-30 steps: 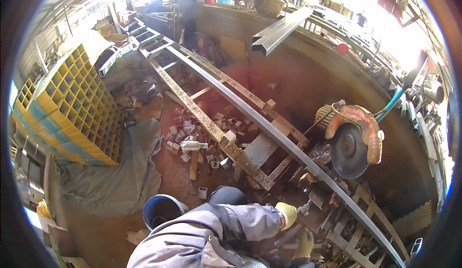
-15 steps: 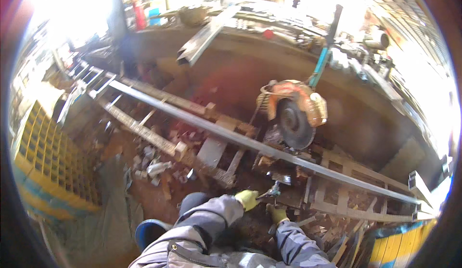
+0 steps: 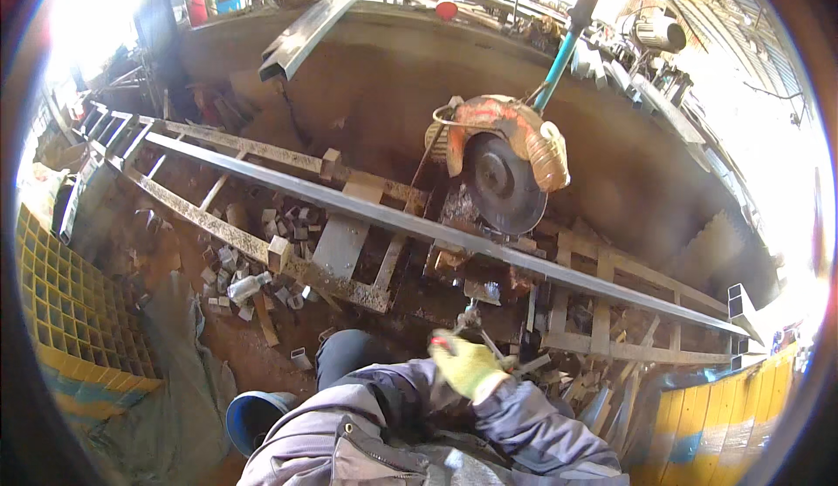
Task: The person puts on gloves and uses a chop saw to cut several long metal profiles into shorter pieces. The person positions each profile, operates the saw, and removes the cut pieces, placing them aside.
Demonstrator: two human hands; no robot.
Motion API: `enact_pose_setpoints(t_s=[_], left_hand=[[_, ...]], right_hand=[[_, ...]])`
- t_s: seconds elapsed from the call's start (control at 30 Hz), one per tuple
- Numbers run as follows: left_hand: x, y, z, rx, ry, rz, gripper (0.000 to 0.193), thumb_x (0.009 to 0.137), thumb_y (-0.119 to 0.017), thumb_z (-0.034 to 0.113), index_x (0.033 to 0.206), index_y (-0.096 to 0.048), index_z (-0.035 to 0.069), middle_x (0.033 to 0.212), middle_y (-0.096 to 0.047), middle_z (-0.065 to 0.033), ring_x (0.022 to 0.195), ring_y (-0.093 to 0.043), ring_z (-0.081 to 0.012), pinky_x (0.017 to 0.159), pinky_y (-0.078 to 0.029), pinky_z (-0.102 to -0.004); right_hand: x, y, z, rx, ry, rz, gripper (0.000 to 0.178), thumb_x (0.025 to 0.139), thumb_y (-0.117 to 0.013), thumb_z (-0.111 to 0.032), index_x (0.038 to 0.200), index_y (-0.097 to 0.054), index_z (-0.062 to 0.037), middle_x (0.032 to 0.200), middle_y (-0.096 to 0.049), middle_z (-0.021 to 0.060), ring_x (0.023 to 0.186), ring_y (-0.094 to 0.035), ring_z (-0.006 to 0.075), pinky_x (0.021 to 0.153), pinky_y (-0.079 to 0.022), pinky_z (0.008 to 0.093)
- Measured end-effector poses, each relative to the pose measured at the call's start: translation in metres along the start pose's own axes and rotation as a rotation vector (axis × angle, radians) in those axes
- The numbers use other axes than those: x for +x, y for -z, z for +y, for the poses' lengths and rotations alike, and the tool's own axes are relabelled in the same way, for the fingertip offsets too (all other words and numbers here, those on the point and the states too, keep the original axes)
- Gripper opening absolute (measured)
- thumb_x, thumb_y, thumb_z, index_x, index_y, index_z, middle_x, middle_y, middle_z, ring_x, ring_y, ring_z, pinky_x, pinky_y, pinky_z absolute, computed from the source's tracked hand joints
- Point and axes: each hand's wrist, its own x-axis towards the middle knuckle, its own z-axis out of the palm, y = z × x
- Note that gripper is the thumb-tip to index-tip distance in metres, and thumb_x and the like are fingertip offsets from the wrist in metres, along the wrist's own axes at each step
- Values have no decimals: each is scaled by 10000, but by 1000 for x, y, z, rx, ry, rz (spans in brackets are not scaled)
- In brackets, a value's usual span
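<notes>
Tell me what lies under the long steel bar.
Under the long steel bar sit a rusty ladder-like frame and small metal offcuts on the dirt. The chop saw hides whatever clamps the bar.

No packages, labels, signs or screens anywhere among the metal and scrap.

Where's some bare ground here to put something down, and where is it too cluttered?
Bare dirt lies behind the cut-off saw, up to the concrete wall, and beyond the long steel tube. It is crowded by the metal offcuts inside the rusty frame and around the yellow-gloved hand.
</notes>
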Motion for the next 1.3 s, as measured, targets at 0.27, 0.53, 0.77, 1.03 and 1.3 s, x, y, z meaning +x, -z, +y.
enact_pose_setpoints(t_s=[0.27,0.53,0.77,1.03,1.3], left_hand=[[-68,82,9,-102,-310,-166,510,1218,-722,424,1518,-767,14,1425,-818,-140,1383,-755,-290,1220,-586,-473],[-167,232,-65,-1537,-497,504,332,1179,-777,369,1374,-832,106,1194,-870,-77,962,-808,-189,796,-615,-351],[-76,280,-138,-2023,-137,882,309,1156,-867,348,1278,-765,83,1154,-861,-74,885,-866,-266,579,-585,-338],[-52,283,-135,-1903,-109,1186,310,1087,-933,400,1095,-801,119,853,-755,-41,627,-633,-190,539,-448,-350],[-111,280,-109,-1849,-173,1101,353,1135,-882,439,1202,-809,100,991,-797,-29,798,-708,-174,714,-565,-367]], right_hand=[[-17,41,-43,765,248,-24,391,1279,-648,-129,1635,-707,21,1222,-890,127,996,-826,128,885,-678,278],[-49,13,5,921,-133,243,372,1294,-631,-204,1574,-754,9,1227,-901,187,998,-856,219,901,-680,348],[-26,-14,-2,919,101,161,352,1285,-630,-112,1580,-726,53,1264,-889,194,1113,-868,244,966,-710,362],[-10,-20,-10,845,123,114,364,1293,-608,-115,1595,-713,59,1397,-852,191,1223,-862,257,1023,-706,366],[-6,-4,-27,769,256,167,361,1264,-658,-75,1589,-715,69,1294,-883,130,1184,-844,193,1027,-690,344]])
